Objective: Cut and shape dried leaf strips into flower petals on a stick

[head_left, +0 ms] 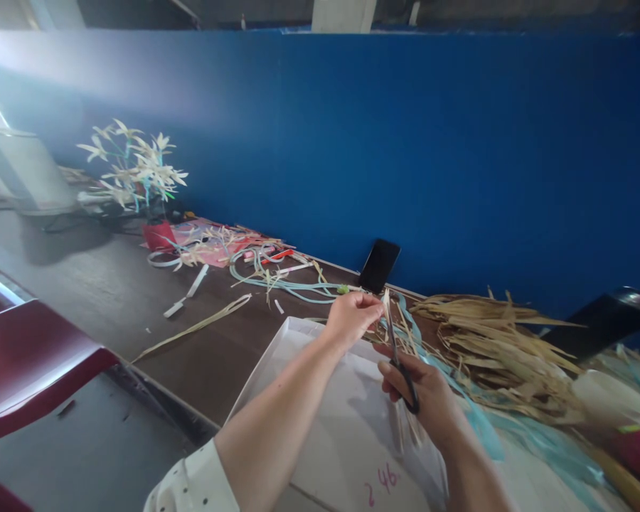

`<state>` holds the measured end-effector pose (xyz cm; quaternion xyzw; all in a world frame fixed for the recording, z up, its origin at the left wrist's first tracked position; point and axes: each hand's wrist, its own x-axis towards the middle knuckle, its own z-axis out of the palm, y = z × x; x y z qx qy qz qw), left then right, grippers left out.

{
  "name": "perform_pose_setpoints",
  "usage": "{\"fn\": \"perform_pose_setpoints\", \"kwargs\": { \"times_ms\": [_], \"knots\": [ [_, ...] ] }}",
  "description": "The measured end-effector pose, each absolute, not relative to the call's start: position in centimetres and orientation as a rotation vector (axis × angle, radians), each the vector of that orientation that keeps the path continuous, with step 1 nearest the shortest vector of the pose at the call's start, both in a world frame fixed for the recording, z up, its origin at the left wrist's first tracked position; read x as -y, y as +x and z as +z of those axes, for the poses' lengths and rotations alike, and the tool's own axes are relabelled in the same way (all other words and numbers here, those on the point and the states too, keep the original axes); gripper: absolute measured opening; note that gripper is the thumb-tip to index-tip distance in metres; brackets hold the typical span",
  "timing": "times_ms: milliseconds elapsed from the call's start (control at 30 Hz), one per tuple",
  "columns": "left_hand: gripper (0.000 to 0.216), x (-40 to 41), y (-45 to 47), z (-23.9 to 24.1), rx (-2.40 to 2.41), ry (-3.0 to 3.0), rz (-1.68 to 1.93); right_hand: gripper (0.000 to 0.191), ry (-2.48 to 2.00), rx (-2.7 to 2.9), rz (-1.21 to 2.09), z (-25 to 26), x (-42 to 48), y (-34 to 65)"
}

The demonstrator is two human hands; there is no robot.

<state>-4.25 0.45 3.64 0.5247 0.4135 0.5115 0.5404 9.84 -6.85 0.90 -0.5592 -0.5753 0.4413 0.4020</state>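
Pinched in the fingers of my left hand (pixel 355 318) is a small pale piece of dried husk (pixel 387 299). My right hand (pixel 424 387) grips black-handled scissors (pixel 404 384), whose blades point up at the husk piece beside my left fingertips. Whether the blades touch or cut it, I cannot tell. Below both hands lies a shallow white box lid (pixel 320 419) with pink handwritten figures on it. Some thin pale strips hang under my right hand and are partly hidden by it.
A dark phone (pixel 380 264) leans against the blue wall. Dried husks (pixel 501 341) are piled at right beside a dark cylinder (pixel 600 323). Light-blue cords (pixel 299 286) and scraps lie behind the lid. Husk flowers (pixel 144 167) stand at left; a red chair (pixel 43 363) is at the table's front edge.
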Motion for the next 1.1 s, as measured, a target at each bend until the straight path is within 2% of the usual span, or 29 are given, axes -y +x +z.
{"fn": "perform_pose_setpoints", "kwargs": {
  "times_ms": [900, 1100],
  "knots": [
    [0.023, -0.92, -4.0, 3.02, -0.836, 1.076, 1.2, 0.049, -1.453, 1.447, 1.036, 0.38, 6.77, 9.79],
    [0.019, -0.94, -4.04, 3.04, -0.838, 1.096, 1.182, 0.047, -1.483, 1.469, 1.021, 0.48, 6.73, 9.86]
  ]
}}
